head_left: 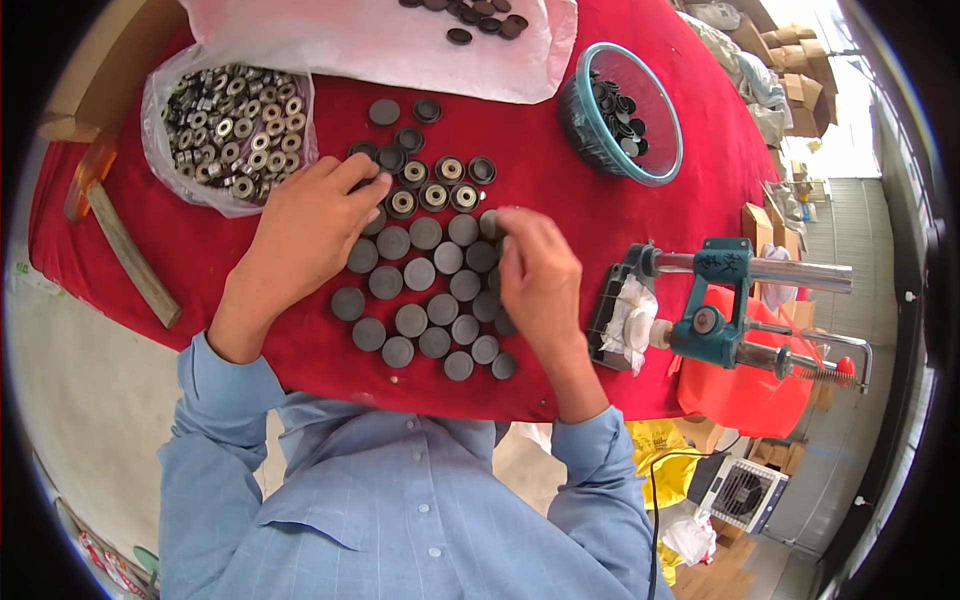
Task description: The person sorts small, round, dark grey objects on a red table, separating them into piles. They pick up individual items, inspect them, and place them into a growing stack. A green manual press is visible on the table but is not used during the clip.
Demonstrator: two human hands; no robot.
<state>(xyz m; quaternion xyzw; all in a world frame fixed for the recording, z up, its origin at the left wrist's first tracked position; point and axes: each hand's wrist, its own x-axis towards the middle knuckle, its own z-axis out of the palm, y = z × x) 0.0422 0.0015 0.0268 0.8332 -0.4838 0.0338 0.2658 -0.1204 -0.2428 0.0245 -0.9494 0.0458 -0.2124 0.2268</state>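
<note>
My left hand [312,215] reaches over the far left of a group of round caps, its bent fingers closed on a dark cap [361,186] that they partly cover. To the right, my right hand [540,275] curls its fingers at a grey cap [490,223] on the edge of the group. Several grey caps [411,320] lie with flat faces up nearest me. Beyond them are open black cups, some with a metal ring-shaped bearing [434,196] seated inside. Others, such as one black cup [427,109], show no bearing.
A plastic bag of bearings [232,140] sits far left, near a hammer [135,255]. A clear bowl [572,110] with black caps stands far right. A green hand press [710,310] is at right. Dark discs [460,36] lie on white sheeting [380,55] at the back.
</note>
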